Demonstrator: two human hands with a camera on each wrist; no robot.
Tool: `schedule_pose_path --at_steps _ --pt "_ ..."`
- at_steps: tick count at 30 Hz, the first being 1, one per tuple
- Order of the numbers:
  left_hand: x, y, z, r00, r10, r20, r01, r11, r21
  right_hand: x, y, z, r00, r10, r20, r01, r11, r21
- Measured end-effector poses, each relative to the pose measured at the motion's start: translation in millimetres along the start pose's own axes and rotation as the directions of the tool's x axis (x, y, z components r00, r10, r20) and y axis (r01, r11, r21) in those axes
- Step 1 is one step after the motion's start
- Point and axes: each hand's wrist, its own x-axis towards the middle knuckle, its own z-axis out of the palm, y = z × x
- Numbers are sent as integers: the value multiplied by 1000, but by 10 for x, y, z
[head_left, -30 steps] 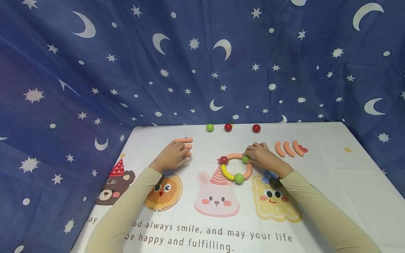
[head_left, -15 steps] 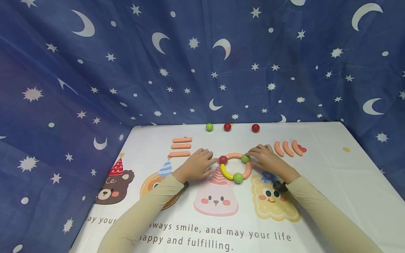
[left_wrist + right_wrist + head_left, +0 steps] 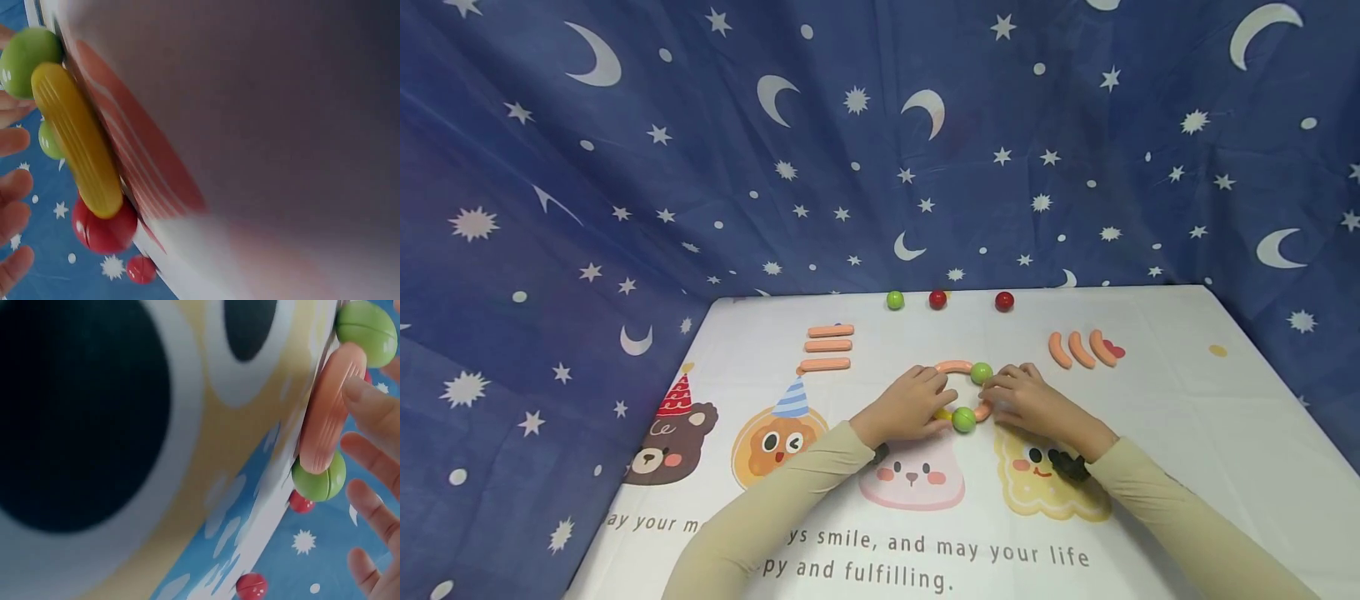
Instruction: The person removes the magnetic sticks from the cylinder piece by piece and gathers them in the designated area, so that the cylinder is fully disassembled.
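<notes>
A small ring of toy pieces [image 3: 961,393] lies on the printed tablecloth [image 3: 1187,417]. It joins a pink arc [image 3: 953,366], two green balls [image 3: 981,372] [image 3: 963,419], a yellow arc and a red ball. My left hand [image 3: 910,404] rests over the ring's left side and hides the red ball and most of the yellow arc. In the left wrist view the yellow arc [image 3: 78,137] and red ball [image 3: 103,225] lie just beside my fingers [image 3: 12,187]. My right hand [image 3: 1022,398] touches the ring's right side. One fingertip [image 3: 369,403] presses the pink arc [image 3: 328,409].
Three straight pink sticks [image 3: 827,345] lie at the back left, three pink sausage pieces [image 3: 1081,349] at the back right. A green ball [image 3: 895,300] and two red balls [image 3: 937,299] [image 3: 1004,301] sit near the far edge. A blue star-patterned cloth [image 3: 625,167] hangs behind.
My left hand has left the pink sticks and moved right onto the ring's left side. My right hand has stayed at the ring's right side, sliding slightly toward me.
</notes>
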Motion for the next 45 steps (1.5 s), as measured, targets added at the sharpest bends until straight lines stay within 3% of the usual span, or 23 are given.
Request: schedule_pose_path --at_steps 9,19,36,45 --pt "109 63 56 999 -5 53 5 1000 16 14 -42 20 999 -41 31 40 999 22" --pt "186 78 47 995 29 92 -29 1000 1 41 -24 45 996 -81 43 82 997 -10" --pt "167 106 65 994 35 104 -37 999 22 105 4 83 985 -154 73 165 969 -183" --pt "172 117 54 995 41 88 -43 999 23 122 -7 70 979 -162 121 183 965 -188"
